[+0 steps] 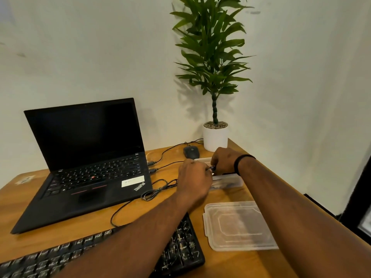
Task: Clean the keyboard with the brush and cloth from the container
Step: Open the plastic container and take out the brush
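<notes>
Reaching into the container (230, 180) now, both hands down at its open top, and the lid (236, 225) is already off, lying flat on the desk (50, 233) just in front of it. The container sits to the right of the laptop (84, 163), near the mouse (191, 152) and the white plant pot (215, 138). The keyboard (180, 249), the thing to be cleaned, lies at the near edge under the left forearm, untouched so far.

Judging by the pose, this is the fetch: getting the brush and cloth out. Best done by steadying the tub with one hand and lifting the tool straight up with the other, so the light plastic does not skid towards the cables.

Fingers now. The right hand (224, 160) is curled over the far side of the container, and a small dark object (212, 168) shows between the two hands, possibly the brush handle, too small to name. Whether the right fingers actually pinch it, I cannot tell. The left hand (193, 177) has its back to the camera, fingers bent down at the rim and hidden; what they grip, if anything, cannot be told
</notes>
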The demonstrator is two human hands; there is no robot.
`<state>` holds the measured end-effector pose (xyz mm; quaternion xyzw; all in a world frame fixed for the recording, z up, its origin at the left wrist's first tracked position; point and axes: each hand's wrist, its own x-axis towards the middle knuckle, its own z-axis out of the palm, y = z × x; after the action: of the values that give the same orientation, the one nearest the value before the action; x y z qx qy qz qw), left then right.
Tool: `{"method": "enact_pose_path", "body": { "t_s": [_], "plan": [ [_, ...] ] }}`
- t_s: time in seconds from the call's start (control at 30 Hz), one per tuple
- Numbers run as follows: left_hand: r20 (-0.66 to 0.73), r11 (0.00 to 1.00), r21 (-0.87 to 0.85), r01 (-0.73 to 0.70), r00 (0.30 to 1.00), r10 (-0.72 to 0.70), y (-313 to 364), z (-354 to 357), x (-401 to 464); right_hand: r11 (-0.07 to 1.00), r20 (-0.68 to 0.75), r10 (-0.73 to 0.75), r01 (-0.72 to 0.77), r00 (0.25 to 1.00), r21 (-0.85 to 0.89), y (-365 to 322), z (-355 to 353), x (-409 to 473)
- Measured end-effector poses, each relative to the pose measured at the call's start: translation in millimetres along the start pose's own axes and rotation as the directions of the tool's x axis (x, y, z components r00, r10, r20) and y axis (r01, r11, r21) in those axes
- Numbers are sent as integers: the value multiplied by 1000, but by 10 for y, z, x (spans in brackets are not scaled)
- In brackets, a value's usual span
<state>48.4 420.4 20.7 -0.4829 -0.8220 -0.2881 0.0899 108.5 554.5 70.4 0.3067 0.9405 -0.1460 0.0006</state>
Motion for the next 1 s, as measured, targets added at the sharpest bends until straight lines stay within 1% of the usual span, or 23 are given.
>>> {"method": "enact_pose_path", "body": {
  "t_s": [0.13,0.2,0.3,0.37,0.43,0.5,0.57,0.6,0.63,0.7,0.77,0.8,0.83,0.9,1.0],
  "plan": [
    [1,999,-44,-23,1000,23,-7,29,41,999,-35,-11,9,999,-50,-1,-11,23],
    [-34,995,-80,-57,998,54,25,-17,39,998,-78,-11,7,997,-55,-14,-70,-34],
    [-107,985,-143,-95,991,80,94,-165,38,999,-186,-27,20,982,-37,-87,-249,-192],
    [-153,976,-202,-85,987,54,120,-290,43,999,-280,-51,53,959,-2,-190,-390,-337],
    [-214,952,-295,-78,977,14,168,-457,18,993,-395,-71,101,916,54,-343,-522,-513],
    [-262,899,-434,-61,963,-62,261,-675,-48,979,-506,-53,144,861,143,-526,-625,-693],
    [-301,818,-574,-36,939,-170,356,-936,-140,958,-594,-23,189,804,218,-726,-684,-885],
    [-299,767,-641,-15,926,-231,387,-1067,-184,943,-632,-12,219,775,251,-838,-700,-984],
    [-275,706,-708,15,915,-294,413,-1193,-226,925,-667,-2,255,745,283,-943,-701,-1078],
    [-190,547,-835,60,902,-388,435,-1486,-356,876,-726,21,337,688,345,-1189,-688,-1294],
    [-103,372,-926,64,905,-413,460,-1792,-546,816,-751,61,401,657,417,-1436,-634,-1516],
    [-75,315,-947,66,906,-417,477,-1922,-653,784,-759,87,426,645,452,-1538,-591,-1611],
    [-61,286,-956,68,906,-419,479,-2043,-773,753,-767,111,451,632,480,-1645,-539,-1718],
    [-70,295,-954,61,907,-415,448,-2232,-1028,693,-768,147,489,623,529,-1841,-413,-1930],
    [-76,322,-944,70,904,-420,373,-2414,-1389,617,-728,160,508,667,601,-2087,-170,-2185]
  ]
}}
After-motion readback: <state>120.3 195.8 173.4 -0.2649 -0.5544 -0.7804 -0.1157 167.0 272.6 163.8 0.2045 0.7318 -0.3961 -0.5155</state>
